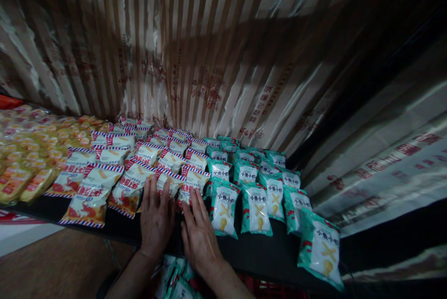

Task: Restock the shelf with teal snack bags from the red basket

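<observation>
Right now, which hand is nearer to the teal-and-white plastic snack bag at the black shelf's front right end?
Right. The right hand is left of the bag, apart from it; the left hand is farther left.

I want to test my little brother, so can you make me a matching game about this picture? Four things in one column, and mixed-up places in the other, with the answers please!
Things
1. Bags with striped edges
2. Right hand
3. Yellow packs
4. Green-and-white bags on the shelf

Places
A. On the left part of the black shelf
B. On the right part of the shelf
C. Between the other two kinds of packs
D. With its fingers over a striped-edged bag

Right pairs: 1-C, 2-D, 3-A, 4-B
</observation>
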{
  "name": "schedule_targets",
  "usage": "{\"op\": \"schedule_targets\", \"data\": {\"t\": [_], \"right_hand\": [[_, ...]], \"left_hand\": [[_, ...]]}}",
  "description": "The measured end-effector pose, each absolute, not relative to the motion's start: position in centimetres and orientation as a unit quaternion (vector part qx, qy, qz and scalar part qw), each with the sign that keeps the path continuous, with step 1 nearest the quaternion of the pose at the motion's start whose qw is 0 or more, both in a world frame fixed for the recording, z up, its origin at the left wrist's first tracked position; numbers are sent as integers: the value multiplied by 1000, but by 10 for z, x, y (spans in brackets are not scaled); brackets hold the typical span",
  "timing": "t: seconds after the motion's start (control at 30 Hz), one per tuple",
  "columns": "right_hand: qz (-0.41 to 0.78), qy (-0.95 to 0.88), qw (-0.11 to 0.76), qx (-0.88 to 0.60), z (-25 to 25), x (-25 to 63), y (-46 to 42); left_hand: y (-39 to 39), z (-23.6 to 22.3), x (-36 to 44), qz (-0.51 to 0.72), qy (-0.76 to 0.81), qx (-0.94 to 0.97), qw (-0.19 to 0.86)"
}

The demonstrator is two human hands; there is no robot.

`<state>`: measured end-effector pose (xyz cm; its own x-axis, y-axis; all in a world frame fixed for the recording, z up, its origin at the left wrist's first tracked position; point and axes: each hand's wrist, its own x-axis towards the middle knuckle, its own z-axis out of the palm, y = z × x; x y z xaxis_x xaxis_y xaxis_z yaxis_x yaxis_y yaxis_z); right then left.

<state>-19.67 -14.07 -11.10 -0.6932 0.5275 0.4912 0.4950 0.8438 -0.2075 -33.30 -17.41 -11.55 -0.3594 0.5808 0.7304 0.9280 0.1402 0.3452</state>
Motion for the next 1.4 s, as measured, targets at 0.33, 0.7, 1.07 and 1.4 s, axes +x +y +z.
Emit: {"op": "schedule_targets", "data": {"t": [0.33,0.7,1.07,1.4], "right_hand": [[21,-923,287,-257,-109,-197,-136],[31,-923,268,-276,-108,-197,-130],[41,-922,271,-273,-106,-196,-123],[26,-923,279,-262,-103,-187,-131]], "left_hand": [[-173,-119,-336,-406,-732,-493,235],[-181,-108,-320,-413,-673,-568,231],[-172,-135,-305,-429,-615,-634,192],[-172,-132,-303,-397,-636,-627,215]]}}
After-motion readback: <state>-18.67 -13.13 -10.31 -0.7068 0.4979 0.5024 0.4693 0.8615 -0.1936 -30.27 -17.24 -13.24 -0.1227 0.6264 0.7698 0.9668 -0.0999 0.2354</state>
